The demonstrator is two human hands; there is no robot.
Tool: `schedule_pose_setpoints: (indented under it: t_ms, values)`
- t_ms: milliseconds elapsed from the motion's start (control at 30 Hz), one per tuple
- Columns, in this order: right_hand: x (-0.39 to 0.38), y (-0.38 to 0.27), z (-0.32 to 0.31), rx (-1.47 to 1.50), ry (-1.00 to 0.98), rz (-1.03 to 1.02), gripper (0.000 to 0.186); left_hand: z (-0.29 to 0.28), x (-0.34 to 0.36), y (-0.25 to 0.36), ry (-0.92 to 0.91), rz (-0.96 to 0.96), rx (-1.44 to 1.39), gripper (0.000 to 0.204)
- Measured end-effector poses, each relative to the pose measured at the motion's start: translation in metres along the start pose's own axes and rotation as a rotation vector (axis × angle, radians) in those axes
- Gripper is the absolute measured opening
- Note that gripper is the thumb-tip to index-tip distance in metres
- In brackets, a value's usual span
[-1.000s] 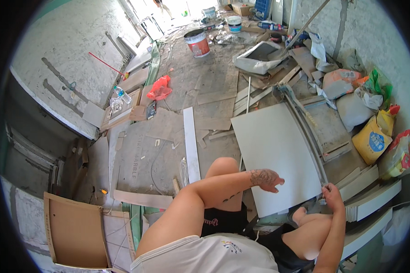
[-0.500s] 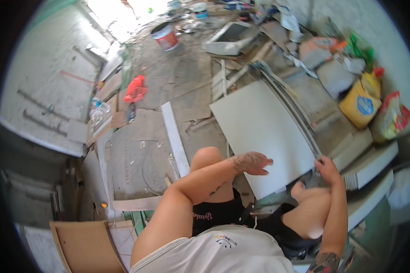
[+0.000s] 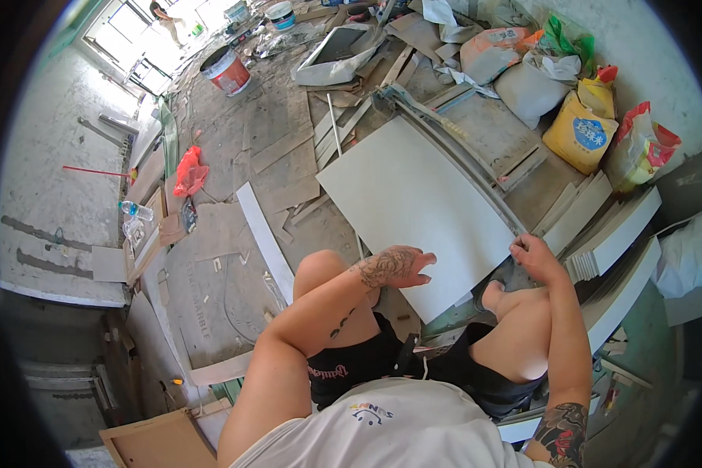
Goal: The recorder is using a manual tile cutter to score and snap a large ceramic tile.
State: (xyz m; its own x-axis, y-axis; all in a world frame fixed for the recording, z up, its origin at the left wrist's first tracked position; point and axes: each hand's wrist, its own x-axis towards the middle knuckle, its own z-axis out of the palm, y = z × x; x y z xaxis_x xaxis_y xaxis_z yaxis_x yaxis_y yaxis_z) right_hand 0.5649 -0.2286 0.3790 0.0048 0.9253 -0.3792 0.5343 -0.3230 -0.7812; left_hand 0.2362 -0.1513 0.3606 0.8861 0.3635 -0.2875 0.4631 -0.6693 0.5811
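Observation:
A large white panel lies flat in front of my knees. Along its right edge runs a long grey metal strip, reaching away to a bundle at the far corner. My right hand is closed around the near end of that strip, by the panel's near right corner; the fingertips are partly hidden. Over the panel's near left part hovers my left hand, its fingers apart and nothing in them. Whether it touches the panel I cannot tell.
A narrow white board lies to the left, near a red plastic bag. Filled sacks, one a yellow sack, line the right wall. Stacked white boards sit beside my right arm. A bucket and a distant person are farther back.
The view has turned, so the room's contents sit farther left and the distant person shows more fully. My right hand keeps its hold on the strip; my left stays over the panel.

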Motion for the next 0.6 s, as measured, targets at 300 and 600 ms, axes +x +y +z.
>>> schedule_pose_setpoints:
  t_ms: [300,600]
  values:
    - [-0.006,-0.061,0.006,-0.134,-0.128,-0.135,0.019,-0.005,-0.006,0.006,-0.07,-0.011,0.0,0.044]
    - [0.094,0.111,0.146,-0.574,-0.174,0.17,0.033,-0.027,-0.022,0.027,-0.174,-0.071,0.085,0.042]
